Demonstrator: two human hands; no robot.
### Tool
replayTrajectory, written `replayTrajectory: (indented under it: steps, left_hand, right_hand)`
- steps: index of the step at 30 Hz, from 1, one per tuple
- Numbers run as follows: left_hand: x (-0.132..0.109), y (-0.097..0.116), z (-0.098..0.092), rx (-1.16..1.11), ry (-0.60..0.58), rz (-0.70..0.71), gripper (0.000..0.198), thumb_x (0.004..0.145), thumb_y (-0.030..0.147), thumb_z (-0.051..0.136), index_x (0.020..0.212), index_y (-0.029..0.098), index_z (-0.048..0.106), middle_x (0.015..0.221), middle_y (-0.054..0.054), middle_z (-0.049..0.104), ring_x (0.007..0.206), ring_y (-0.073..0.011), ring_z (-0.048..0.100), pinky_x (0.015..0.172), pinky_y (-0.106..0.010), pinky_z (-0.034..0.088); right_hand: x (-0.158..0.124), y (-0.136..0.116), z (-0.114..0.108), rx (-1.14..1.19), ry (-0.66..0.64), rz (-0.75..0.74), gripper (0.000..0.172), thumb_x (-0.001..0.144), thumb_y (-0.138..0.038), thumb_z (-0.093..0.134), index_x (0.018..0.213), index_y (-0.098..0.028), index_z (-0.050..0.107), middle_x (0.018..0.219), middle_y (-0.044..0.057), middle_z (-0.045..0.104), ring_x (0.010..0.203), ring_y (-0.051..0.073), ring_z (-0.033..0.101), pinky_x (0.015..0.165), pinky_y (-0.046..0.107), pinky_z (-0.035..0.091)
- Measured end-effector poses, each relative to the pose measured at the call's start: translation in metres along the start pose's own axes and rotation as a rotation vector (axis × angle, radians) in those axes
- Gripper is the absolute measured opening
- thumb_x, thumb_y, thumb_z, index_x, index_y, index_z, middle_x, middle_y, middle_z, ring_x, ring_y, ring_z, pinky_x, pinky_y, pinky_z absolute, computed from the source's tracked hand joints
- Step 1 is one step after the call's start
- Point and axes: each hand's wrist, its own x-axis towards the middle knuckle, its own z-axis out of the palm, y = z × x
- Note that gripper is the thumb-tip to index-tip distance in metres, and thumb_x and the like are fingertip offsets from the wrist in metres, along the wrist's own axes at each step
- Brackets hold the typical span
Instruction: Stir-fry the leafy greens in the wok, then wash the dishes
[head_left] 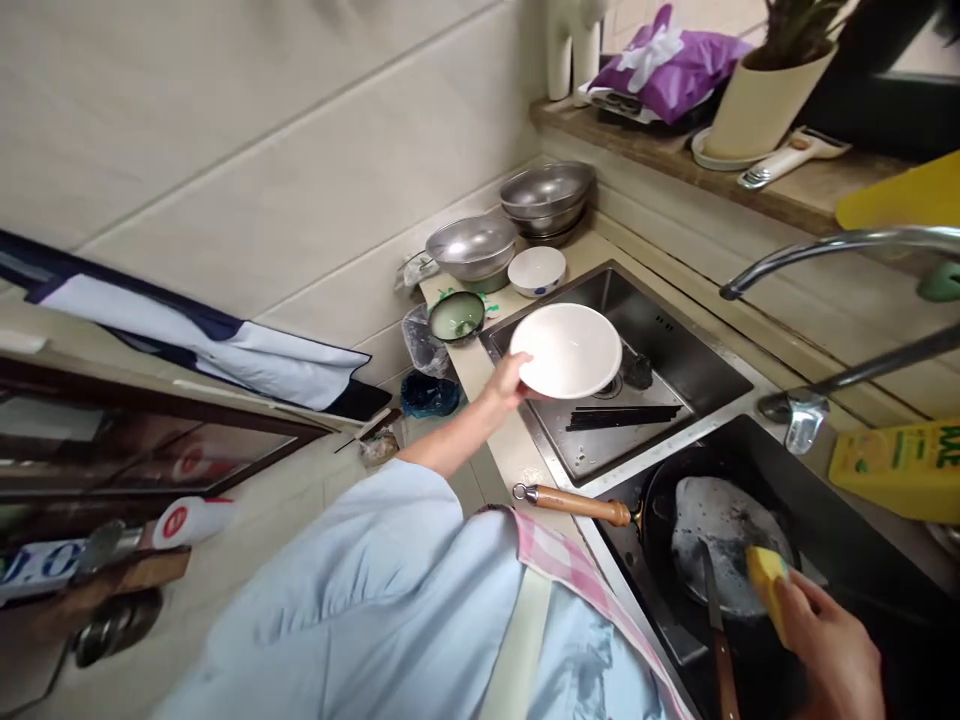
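My left hand [511, 384] grips the rim of a white bowl [566, 350], held tilted above the left sink basin [551, 455]. In my right hand [832, 640] is a yellow sponge [768, 590], over the right basin. Below it a frying pan [660, 520] with a wooden handle [577, 503] sits in that basin, with greyish soapy water inside. A knife [721, 640] with a brown handle leans across the pan's edge. Under the bowl, several black chopsticks [622, 416] and a dark scrubber [637, 370] lie in the left basin.
On the counter behind the sink stand metal bowls [547, 190], a metal basin [471, 245], a white bowl [537, 270] and a green-tinted bowl [457, 316]. The faucet [806, 415] arches over at right. A potted plant [765, 105] and a peeler [795, 155] rest on the ledge.
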Motion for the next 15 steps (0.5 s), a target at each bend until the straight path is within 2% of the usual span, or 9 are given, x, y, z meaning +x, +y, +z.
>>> replayTrajectory:
  steps: [1, 3, 7, 10, 12, 15]
  left_hand:
    - [0.003, 0.02, -0.016, -0.008, 0.056, 0.04, 0.058, 0.07, 0.012, 0.066, 0.128, 0.017, 0.061, 0.106, -0.012, 0.075, 0.104, -0.0366, 0.071, 0.083, -0.056, 0.063]
    - [0.011, 0.056, -0.045, -0.006, 0.198, 0.108, 0.061, 0.068, 0.006, 0.062, 0.128, 0.016, 0.061, 0.107, -0.013, 0.074, 0.107, -0.0379, 0.07, 0.083, -0.06, 0.062]
    - [0.035, 0.11, -0.092, 0.035, 0.516, 0.162, 0.06, 0.07, -0.001, 0.061, 0.127, 0.019, 0.061, 0.114, -0.013, 0.071, 0.113, -0.0363, 0.067, 0.083, -0.058, 0.063]
    - [0.055, 0.132, -0.116, 0.092, 0.669, 0.137, 0.06, 0.071, -0.002, 0.064, 0.126, 0.022, 0.062, 0.119, -0.012, 0.069, 0.114, -0.0355, 0.066, 0.081, -0.055, 0.064]
    - [0.067, 0.14, -0.127, 0.116, 0.71, 0.125, 0.06, 0.072, -0.002, 0.066, 0.127, 0.021, 0.061, 0.119, -0.013, 0.068, 0.113, -0.0365, 0.067, 0.08, -0.056, 0.064]
    - [0.084, 0.142, -0.138, 0.156, 0.747, 0.103, 0.059, 0.073, 0.002, 0.07, 0.129, 0.019, 0.059, 0.119, -0.016, 0.068, 0.111, -0.0389, 0.068, 0.076, -0.056, 0.064]
  right_hand:
    - [0.0, 0.001, 0.002, 0.047, -0.037, 0.059, 0.081, 0.071, -0.06, 0.038, 0.128, -0.012, 0.07, 0.095, 0.019, 0.075, 0.102, 0.037, 0.071, 0.085, 0.039, 0.055]
    - [-0.002, 0.002, 0.006, 0.087, -0.068, 0.11, 0.085, 0.071, -0.061, 0.039, 0.132, -0.01, 0.067, 0.099, 0.019, 0.075, 0.108, 0.04, 0.067, 0.092, 0.041, 0.053]
    - [-0.003, 0.007, 0.016, 0.175, -0.045, 0.158, 0.079, 0.073, -0.066, 0.043, 0.135, -0.023, 0.066, 0.092, 0.014, 0.075, 0.104, 0.039, 0.069, 0.093, 0.042, 0.054]
    - [-0.001, 0.012, 0.025, 0.243, -0.016, 0.221, 0.073, 0.072, -0.069, 0.048, 0.135, -0.037, 0.065, 0.084, 0.012, 0.073, 0.093, 0.037, 0.071, 0.081, 0.042, 0.056]
    - [0.001, 0.015, 0.029, 0.271, 0.016, 0.241, 0.07, 0.07, -0.071, 0.049, 0.133, -0.043, 0.065, 0.084, 0.012, 0.073, 0.091, 0.036, 0.071, 0.079, 0.042, 0.056]
    - [0.001, 0.019, 0.032, 0.285, 0.05, 0.249, 0.068, 0.067, -0.07, 0.051, 0.129, -0.046, 0.066, 0.088, 0.014, 0.073, 0.099, 0.036, 0.07, 0.081, 0.043, 0.054]
